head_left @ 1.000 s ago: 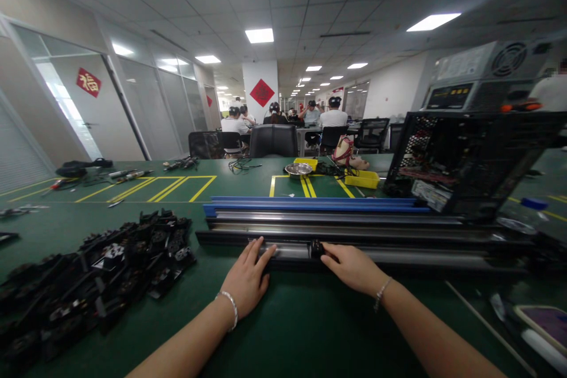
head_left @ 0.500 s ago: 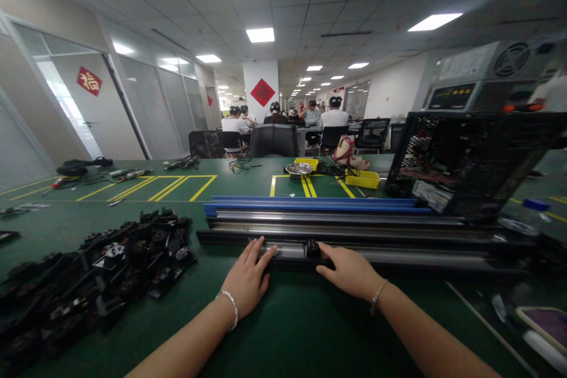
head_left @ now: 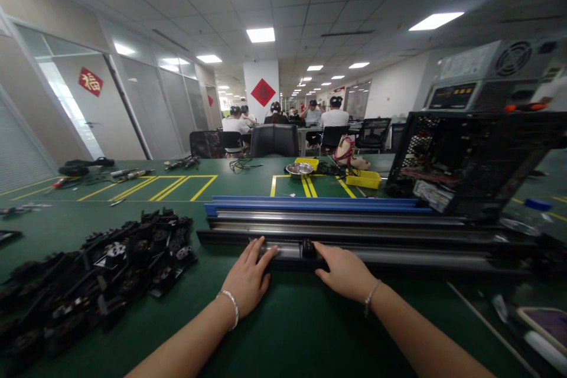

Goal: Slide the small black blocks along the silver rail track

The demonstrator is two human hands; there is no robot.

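A long black rail with a shiny metal channel (head_left: 425, 256) lies across the table in front of me. My left hand (head_left: 248, 274) rests on its left part, fingers spread and stretched out. On the same channel sits a small black sliding block (head_left: 307, 248). Against the block's right side is my right hand (head_left: 343, 271), its index finger and thumb closed on it; the other fingertips are hidden. Behind this rail lie more metal rails (head_left: 336, 220) and a blue rail (head_left: 310, 203), all side by side.
A heap of black mechanical parts (head_left: 133, 260) covers the table's left. At right stands an opened computer case (head_left: 478, 153) with power supplies (head_left: 491, 71) on top. Farther back are a metal bowl (head_left: 299, 170) and yellow trays (head_left: 363, 179). A thin rod (head_left: 482, 322) lies front right.
My right hand and the small black block have slid a little to the left along the channel, closer to my left hand. The left hand has stayed in place.
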